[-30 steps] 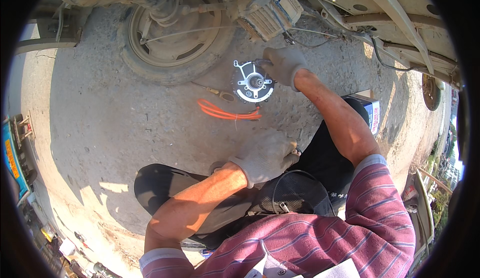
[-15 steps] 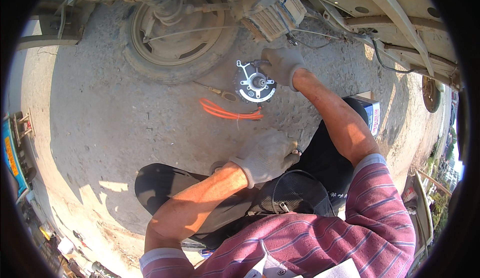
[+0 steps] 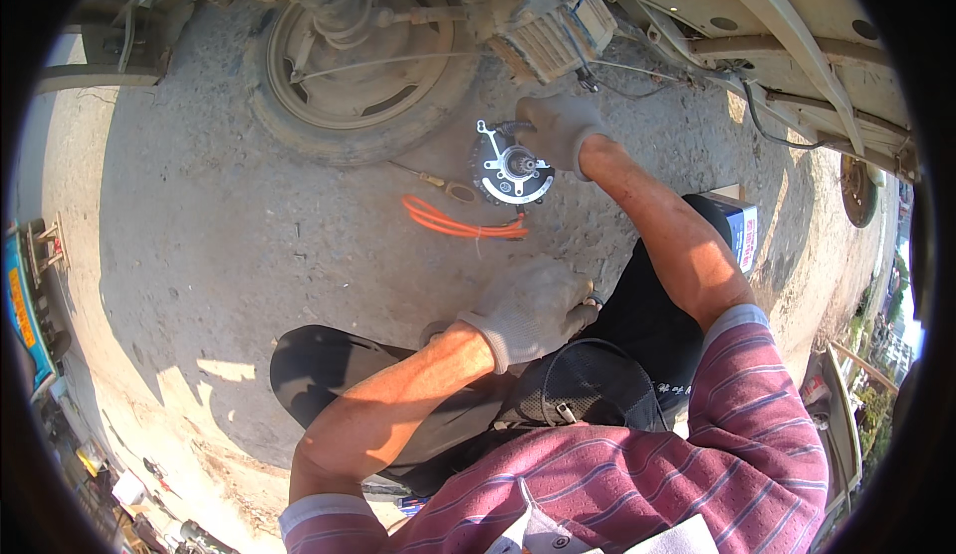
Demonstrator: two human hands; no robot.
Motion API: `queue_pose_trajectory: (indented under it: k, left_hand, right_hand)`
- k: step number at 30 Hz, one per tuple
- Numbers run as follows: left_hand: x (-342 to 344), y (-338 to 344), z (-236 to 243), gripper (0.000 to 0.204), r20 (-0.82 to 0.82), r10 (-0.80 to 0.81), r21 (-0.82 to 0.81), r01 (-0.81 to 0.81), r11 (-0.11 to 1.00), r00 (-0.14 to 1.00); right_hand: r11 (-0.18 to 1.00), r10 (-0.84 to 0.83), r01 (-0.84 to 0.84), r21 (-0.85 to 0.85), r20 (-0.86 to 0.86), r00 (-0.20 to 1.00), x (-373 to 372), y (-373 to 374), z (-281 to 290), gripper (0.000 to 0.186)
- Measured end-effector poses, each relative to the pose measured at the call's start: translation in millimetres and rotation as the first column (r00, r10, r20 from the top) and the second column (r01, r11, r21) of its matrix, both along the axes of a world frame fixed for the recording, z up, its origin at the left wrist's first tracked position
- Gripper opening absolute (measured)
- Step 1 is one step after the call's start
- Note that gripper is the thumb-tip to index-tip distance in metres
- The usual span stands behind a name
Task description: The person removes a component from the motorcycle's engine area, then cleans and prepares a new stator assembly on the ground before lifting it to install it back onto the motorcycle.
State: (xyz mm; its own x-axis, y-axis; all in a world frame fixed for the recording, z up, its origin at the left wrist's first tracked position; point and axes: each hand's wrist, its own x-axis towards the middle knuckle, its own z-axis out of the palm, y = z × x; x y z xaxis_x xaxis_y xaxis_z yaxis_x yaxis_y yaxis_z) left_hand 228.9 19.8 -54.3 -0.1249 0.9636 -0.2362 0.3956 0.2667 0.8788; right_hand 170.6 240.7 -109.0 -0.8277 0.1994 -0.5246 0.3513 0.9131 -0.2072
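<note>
A round black-and-silver electric motor (image 3: 507, 188) with a splined shaft (image 3: 522, 163) at its centre stands on the ground ahead of me. My right hand (image 3: 563, 131), in a grey glove, grips its upper right edge beside a short black ribbed piece; the fingertips are partly hidden. From the motor's lower side come orange cables (image 3: 453, 223), bundled by a thin tie and lying to the left. Nearer my lap, my gloved left hand (image 3: 533, 305) is closed, with a small dark thing showing at its fingertips that I cannot make out.
A screwdriver (image 3: 433, 179) with a yellowish handle lies left of the motor. Beyond are a dusty wheel (image 3: 261, 86) and a finned metal housing (image 3: 558, 31) under a vehicle. A blue-and-white box (image 3: 742, 230) stands beyond my right knee. Vehicle frame rails (image 3: 797, 46) hang overhead at right.
The view has shifted slightly, and the motor and orange cables appear a little farther right. My right hand has edged left against the motor. My left hand stays nearly still.
</note>
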Motion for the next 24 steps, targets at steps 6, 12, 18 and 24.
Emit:
queue_pose_trajectory:
  k: [6, 12, 18, 24]
  left_hand:
    - [-2, -2, -1, 0.029, -0.005, 0.005, 0.009, -0.005, 1.000, 1.000]
    - [-7, 0, 5, 0.030, -0.001, -0.002, -0.009, 0.002, 1.000, 1.000]
    - [-7, -1, -3, 0.028, -0.001, -0.003, 0.028, 0.003, 1.000, 1.000]
    - [-12, 2, -9, 0.031, -0.056, -0.037, -0.010, 0.036, 0.999, 0.998]
  right_hand:
    - [1.000, 0.014, -0.014, 0.008, 0.025, 1.000, -5, -4, 0, 0.031]
    - [0.999, 0.036, -0.036, 0.008, 0.037, 0.999, -8, -8, 3, 0.031]
    - [0.999, 0.017, -0.019, -0.046, -0.029, 0.999, -3, -1, -1, 0.033]
    - [0.990, -0.027, 0.013, -0.143, -0.096, 0.995, 6, 5, 4, 0.037]
